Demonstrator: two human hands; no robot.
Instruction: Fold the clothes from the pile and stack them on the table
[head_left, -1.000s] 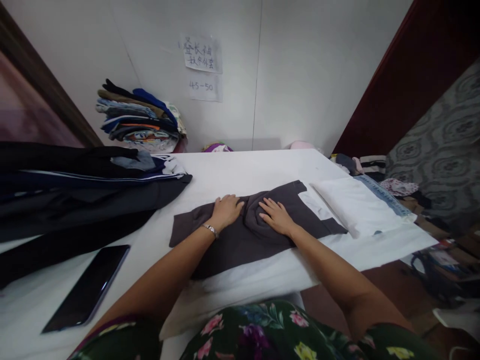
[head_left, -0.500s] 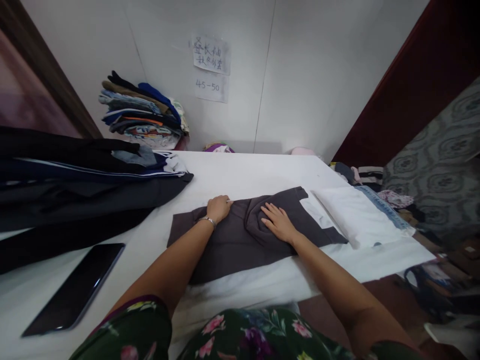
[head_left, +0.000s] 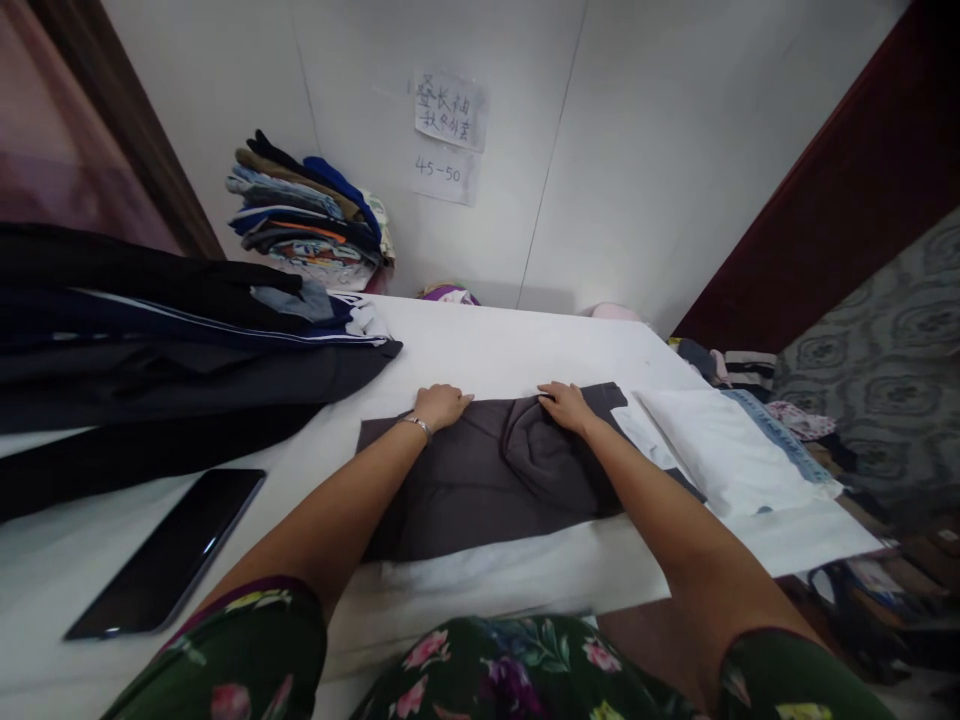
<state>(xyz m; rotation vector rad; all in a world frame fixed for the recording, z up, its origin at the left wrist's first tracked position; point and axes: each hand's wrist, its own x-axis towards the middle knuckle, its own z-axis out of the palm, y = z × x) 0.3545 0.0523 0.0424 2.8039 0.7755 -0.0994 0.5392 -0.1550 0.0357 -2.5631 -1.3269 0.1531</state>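
Observation:
A dark grey-brown garment (head_left: pixel 465 490) lies folded flat on the white table in front of me, wrinkled in its right half; its exact kind is not clear. My left hand (head_left: pixel 442 406) is closed on its far edge, left of the middle, with the thumb and fingers together there. My right hand (head_left: pixel 566 405) is at the same far edge farther right, fingers bent around the cloth. White cloth (head_left: pixel 645 435) shows beside the garment's right end. A bracelet (head_left: pixel 418 427) circles my left wrist.
Dark trousers (head_left: pixel 187 375) are heaped at the left. A phone (head_left: pixel 169 555) lies near the left front. Folded clothes (head_left: pixel 307 215) are stacked by the wall under paper signs (head_left: pixel 448 140). A white folded piece (head_left: pixel 712 440) lies at the right, near the white table's (head_left: pixel 495 345) right edge.
My right hand has moved from lying flat on the middle of the garment to its far edge, where its fingers are bent. My left hand stays at the edge. The view has shifted slightly.

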